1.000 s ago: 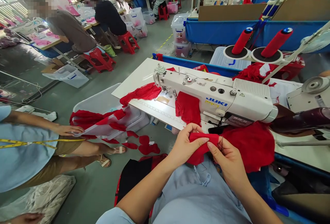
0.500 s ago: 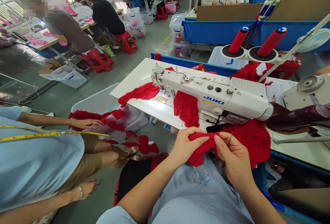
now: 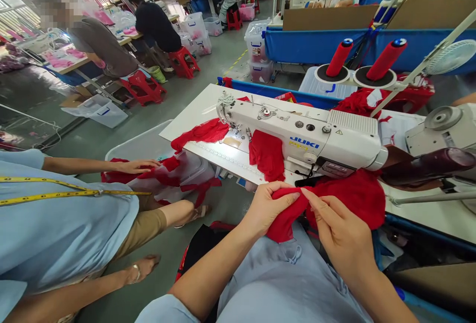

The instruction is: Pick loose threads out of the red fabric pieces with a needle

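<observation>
A piece of red fabric [image 3: 284,221] hangs over my lap. My left hand [image 3: 266,209] grips it, with the thumb pressed along its top edge. The fingertips of my right hand [image 3: 336,219] pinch the same edge beside the left thumb; whether anything small is also between them I cannot tell. Just beyond my hands stands a white sewing machine [image 3: 293,132]. One red fabric piece [image 3: 266,154] lies on the table in front of its arm, and another red piece [image 3: 201,134] is spread left of the needle area. More red cloth [image 3: 357,196] drapes over the table edge at right.
At left a person in a blue shirt [image 3: 63,224] reaches into a plastic bin [image 3: 122,149] holding red pieces. Two red thread cones [image 3: 340,59] stand on a rack behind the machine. A blue fabric trough [image 3: 245,87] runs along the table's back. Other people sit at machines further off.
My right hand has turned, with its fingers more stretched out, and stays at the fabric edge. The other person's hand has shifted right over the bin, and red pieces there have moved.
</observation>
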The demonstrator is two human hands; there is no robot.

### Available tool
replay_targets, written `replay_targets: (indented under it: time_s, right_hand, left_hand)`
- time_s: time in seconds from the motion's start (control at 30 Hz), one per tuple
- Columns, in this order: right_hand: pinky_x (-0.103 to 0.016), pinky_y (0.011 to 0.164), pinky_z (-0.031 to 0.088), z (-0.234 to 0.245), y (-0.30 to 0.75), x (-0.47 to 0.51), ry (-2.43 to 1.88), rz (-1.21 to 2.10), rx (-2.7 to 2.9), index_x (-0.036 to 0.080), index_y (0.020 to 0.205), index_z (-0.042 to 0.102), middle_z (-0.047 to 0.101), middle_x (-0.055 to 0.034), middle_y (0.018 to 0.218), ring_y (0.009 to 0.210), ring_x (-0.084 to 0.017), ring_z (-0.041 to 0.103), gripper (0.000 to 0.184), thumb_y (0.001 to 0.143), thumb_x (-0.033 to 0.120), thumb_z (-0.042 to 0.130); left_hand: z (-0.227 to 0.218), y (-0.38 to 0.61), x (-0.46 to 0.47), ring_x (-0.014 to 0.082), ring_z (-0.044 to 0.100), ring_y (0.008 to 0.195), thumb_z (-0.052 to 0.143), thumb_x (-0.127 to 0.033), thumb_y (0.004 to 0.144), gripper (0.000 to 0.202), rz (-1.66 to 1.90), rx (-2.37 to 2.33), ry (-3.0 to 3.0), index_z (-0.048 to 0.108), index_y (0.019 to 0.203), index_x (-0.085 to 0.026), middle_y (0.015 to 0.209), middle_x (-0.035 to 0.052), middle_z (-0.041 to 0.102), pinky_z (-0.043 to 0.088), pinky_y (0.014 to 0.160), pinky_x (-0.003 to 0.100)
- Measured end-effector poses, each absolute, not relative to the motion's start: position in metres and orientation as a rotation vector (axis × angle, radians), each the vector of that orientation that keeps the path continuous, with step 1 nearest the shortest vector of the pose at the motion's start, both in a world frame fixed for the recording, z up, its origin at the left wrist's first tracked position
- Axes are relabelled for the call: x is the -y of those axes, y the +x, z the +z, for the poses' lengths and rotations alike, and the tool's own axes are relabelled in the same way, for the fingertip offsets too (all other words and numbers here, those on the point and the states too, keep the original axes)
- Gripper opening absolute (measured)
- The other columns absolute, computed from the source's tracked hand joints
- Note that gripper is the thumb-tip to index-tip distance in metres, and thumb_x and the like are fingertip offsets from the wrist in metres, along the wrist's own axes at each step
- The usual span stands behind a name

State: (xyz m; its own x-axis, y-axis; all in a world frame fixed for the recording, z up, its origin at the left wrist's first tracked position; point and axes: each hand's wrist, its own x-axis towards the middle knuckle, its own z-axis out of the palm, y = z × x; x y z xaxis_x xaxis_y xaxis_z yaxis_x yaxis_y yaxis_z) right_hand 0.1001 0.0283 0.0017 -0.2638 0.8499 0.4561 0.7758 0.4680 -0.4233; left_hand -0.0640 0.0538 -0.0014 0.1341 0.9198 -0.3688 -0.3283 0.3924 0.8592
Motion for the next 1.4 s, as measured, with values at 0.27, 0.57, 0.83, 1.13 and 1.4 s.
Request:
replay_targets:
  time_s: [0.27, 0.57, 0.83, 1.13, 1.4]
  right_hand:
    - [-0.021, 0.052, 0.042, 0.004, 0.104, -0.028, -1.311, 0.062, 2.116, 0.014, 0.117, 0.071, 0.070, -0.0041, 0.079, 0.062, -0.012, 0.064, 0.038, 0.093, 0.008, 0.041]
    - [-0.020, 0.047, 0.038, 0.008, 0.113, -0.024, -1.308, -0.086, 2.129, 0.015, 0.111, 0.074, 0.070, -0.0020, 0.075, 0.058, -0.010, 0.062, 0.039, 0.093, 0.007, 0.040]
    - [-0.018, 0.056, 0.048, 0.006, 0.128, -0.018, -1.178, 0.316, 1.882, 0.018, 0.116, 0.070, 0.067, -0.0020, 0.076, 0.061, -0.010, 0.062, 0.034, 0.093, 0.008, 0.048]
    - [-0.019, 0.060, 0.051, -0.001, 0.161, -0.006, -1.143, 0.516, 1.746, 0.024, 0.121, 0.069, 0.065, -0.0011, 0.077, 0.065, -0.010, 0.063, 0.039, 0.091, 0.007, 0.049]
    - [-0.020, 0.059, 0.045, -0.003, 0.187, 0.011, -1.345, 0.110, 1.894, 0.019, 0.118, 0.071, 0.070, -0.0029, 0.081, 0.064, -0.010, 0.063, 0.039, 0.092, 0.007, 0.044]
  left_hand:
    - [-0.002, -0.062, -0.051, 0.0126, 0.060, 0.070, 0.074, -0.027, 0.074, 0.016, 1.046, -1.115, 0.898, 0.075, 0.081, -0.013, 0.077, 0.0032, 0.071, 0.045, 0.066, 0.022]
    - [0.003, -0.051, -0.047, 0.0145, 0.061, 0.074, 0.069, -0.022, 0.076, 0.012, 1.036, -1.154, 1.030, 0.075, 0.082, -0.013, 0.081, 0.0049, 0.073, 0.046, 0.070, 0.024]
    - [0.009, -0.030, -0.041, 0.0142, 0.061, 0.074, 0.072, -0.025, 0.075, 0.013, 1.018, -1.128, 0.950, 0.074, 0.081, -0.014, 0.079, 0.0033, 0.071, 0.047, 0.071, 0.024]
    - [0.015, 0.004, -0.037, 0.0115, 0.058, 0.067, 0.078, -0.029, 0.069, 0.017, 0.961, -1.106, 0.836, 0.072, 0.075, -0.014, 0.071, 0.0004, 0.068, 0.045, 0.066, 0.022]
    - [0.010, 0.033, -0.020, 0.0155, 0.063, 0.082, 0.072, -0.031, 0.076, 0.016, 0.974, -1.208, 0.985, 0.074, 0.085, -0.017, 0.086, 0.0026, 0.073, 0.048, 0.078, 0.025]
